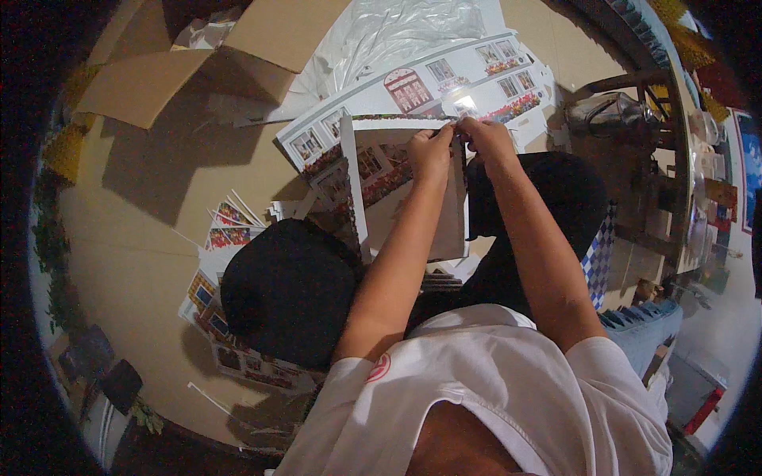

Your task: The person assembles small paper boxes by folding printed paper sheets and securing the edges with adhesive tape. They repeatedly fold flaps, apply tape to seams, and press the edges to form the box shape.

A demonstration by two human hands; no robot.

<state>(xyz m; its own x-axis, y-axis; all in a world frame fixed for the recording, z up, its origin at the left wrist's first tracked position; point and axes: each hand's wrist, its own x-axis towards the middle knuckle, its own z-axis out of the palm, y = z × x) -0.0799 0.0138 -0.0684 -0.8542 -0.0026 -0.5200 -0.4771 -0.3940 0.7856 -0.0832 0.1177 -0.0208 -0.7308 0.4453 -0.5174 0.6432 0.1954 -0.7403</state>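
An open frame (355, 190) of white-edged board panels stands between my knees, with flowery print along its edges. At its far right corner my left hand (431, 151) is closed in a pinch, the fingers on the panel edge. Right beside it my right hand (487, 141) pinches the same corner, and the two hands' fingertips nearly meet. Whether a small piece sits between the fingertips is hidden. Behind the frame lies a large flat white panel (436, 75) printed with windows, a red door and flowers.
An open cardboard box (151, 87) stands at the far left. Clear plastic sheeting (381, 36) lies behind the printed panel. Printed cut-out pieces (230, 226) are scattered by my left knee. At the right are a metal pot (609, 115) and a dark wooden stool (675, 182).
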